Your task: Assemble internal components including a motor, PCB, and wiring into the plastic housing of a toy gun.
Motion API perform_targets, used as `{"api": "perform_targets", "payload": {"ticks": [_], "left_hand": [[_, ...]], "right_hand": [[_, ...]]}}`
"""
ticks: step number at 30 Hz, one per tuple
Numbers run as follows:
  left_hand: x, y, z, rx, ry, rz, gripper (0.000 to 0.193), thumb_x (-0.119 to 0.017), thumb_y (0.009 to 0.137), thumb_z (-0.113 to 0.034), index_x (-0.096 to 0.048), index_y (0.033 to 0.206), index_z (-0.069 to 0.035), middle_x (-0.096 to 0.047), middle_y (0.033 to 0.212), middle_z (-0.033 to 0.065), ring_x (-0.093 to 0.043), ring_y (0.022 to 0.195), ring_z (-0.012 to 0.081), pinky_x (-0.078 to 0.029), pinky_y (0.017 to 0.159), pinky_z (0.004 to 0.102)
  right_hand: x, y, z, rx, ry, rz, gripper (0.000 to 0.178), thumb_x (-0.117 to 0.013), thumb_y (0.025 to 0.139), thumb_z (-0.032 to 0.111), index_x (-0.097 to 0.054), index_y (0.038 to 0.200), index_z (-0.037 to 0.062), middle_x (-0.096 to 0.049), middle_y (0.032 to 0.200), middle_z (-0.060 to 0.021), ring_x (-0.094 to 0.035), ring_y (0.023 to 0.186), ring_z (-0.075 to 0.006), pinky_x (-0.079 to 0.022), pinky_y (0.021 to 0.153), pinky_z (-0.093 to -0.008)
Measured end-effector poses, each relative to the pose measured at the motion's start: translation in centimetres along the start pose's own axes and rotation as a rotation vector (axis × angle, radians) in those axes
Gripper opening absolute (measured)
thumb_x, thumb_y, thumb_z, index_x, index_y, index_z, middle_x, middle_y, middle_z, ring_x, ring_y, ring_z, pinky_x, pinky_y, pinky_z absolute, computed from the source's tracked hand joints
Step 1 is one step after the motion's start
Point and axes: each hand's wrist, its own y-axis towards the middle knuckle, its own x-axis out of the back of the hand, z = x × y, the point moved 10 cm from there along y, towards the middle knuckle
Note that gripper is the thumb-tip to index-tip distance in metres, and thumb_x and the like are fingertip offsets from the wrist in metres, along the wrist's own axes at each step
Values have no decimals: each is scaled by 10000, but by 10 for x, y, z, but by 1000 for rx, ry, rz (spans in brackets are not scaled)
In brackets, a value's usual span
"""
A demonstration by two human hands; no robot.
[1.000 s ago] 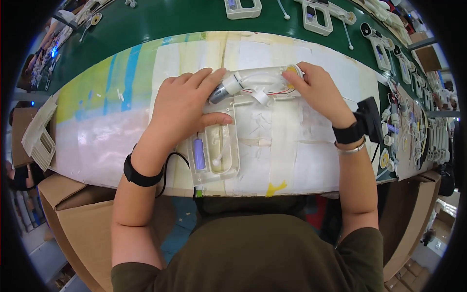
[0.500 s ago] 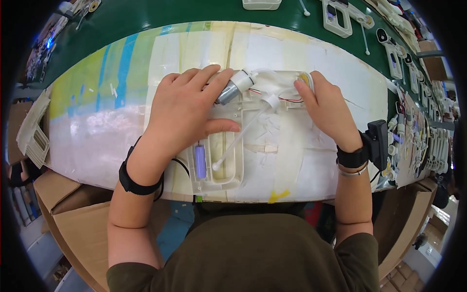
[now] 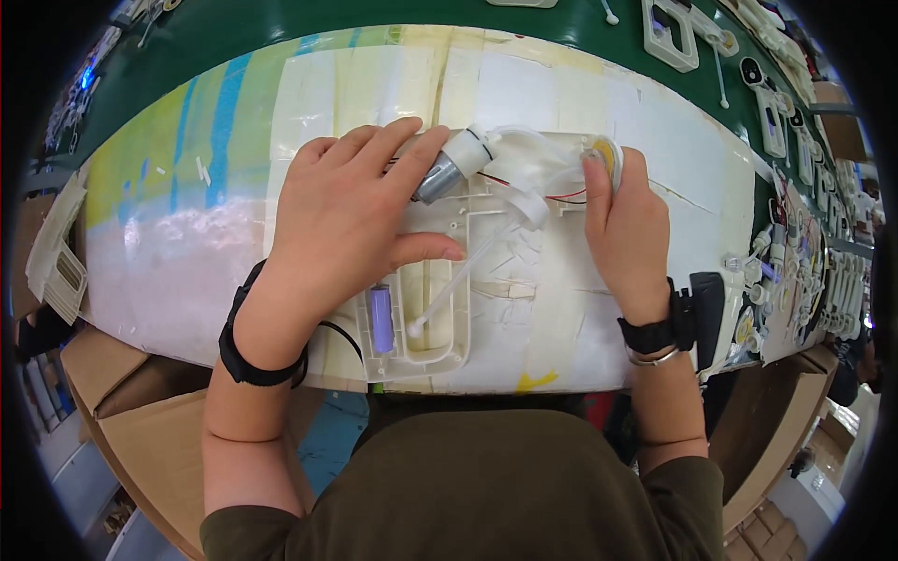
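Note:
A cream plastic housing shell (image 3: pixel 459 323) with a loop handle lies on the work surface. My left hand (image 3: pixel 351 201) spans its upper left part, fingers over the far edge and thumb on the near side, gripping it. Beside those fingertips sits a silver motor (image 3: pixel 438 179) with a white cap (image 3: pixel 467 150). A purple battery cell (image 3: pixel 382 318) lies in the handle. A thin white tube (image 3: pixel 458 285) runs up to a white round fitting (image 3: pixel 529 208). At the housing's right end, my right hand (image 3: pixel 629 220) pinches a round disc part (image 3: pixel 606 159) with a yellowish rim. Red and black wires (image 3: pixel 566 197) run toward it.
White and yellow-green sheeting (image 3: pixel 655 252) covers the work surface. Similar handled housings (image 3: pixel 670 37) rest on the green table (image 3: pixel 374 14) beyond. Loose small parts (image 3: pixel 781 271) crowd the right. Cardboard boxes (image 3: pixel 159 430) stand at the near left and right.
The right hand has turned more upright, and the disc has come up on edge in its pinch. The white fitting has shifted slightly nearer. My left hand keeps its hold.

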Motion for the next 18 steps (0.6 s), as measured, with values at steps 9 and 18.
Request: {"api": "perform_targets", "payload": {"ticks": [9,18], "left_hand": [[2,0,1,-15,-53,-9,792,-707,585,-537,-499,1235,-136,-574,1136,58,-573,986,237,-430,789,357],[-5,4,3,-10,-133,39,455,-611,812,-282,-518,1227,-120,-573,1175,93,-559,1004,295,-423,845,376]], "right_hand": [[-18,19,-6,46,-7,276,307,-512,908,311,-463,845,14,-567,599,-229,-577,569,-406,-454,500,-477],[41,-7,66,443,-20,-79,275,-680,760,198,-575,956,36,-609,837,-113,-583,770,-286,-468,655,-358]]}}
